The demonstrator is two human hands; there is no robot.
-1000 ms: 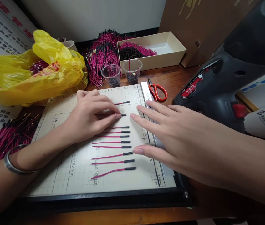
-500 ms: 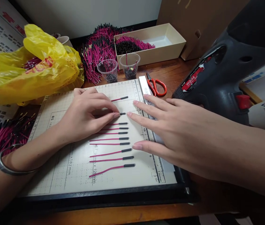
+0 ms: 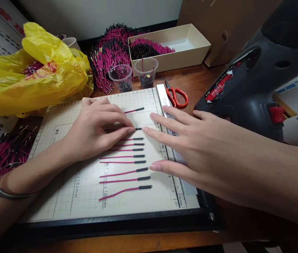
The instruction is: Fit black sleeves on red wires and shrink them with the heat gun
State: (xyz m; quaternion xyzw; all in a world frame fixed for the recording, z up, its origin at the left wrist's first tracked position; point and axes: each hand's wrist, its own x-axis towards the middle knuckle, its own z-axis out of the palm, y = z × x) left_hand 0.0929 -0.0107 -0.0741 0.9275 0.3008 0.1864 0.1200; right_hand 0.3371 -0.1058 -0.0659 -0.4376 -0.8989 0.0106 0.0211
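Thumb and fingertips of my left hand [image 3: 100, 126] pinch a wire at its black sleeve [image 3: 138, 129]; most of that wire is hidden beneath the hand. My right hand [image 3: 184, 140] is held flat with fingers spread, holding nothing, its index fingertip right at the sleeve's free end. Below, several magenta wires [image 3: 119, 162] with black sleeves lie roughly parallel on the cream gridded cutting board [image 3: 85, 196]. One more magenta wire [image 3: 131, 111] lies above the pinched one, partly covered by my left hand.
Red-handled snips [image 3: 177, 97] lie beyond the board's ruler edge. Two clear cups [image 3: 146, 73] stand behind, near a cream box [image 3: 188, 52] and a heap of magenta wires [image 3: 106, 59]. A yellow plastic bag [image 3: 59, 77] sits left, a dark heat gun [image 3: 254, 84] right.
The view has shifted slightly. Both hands keep nearly the same places, the left still pinching the sleeved wire and the right still spread beside its end.
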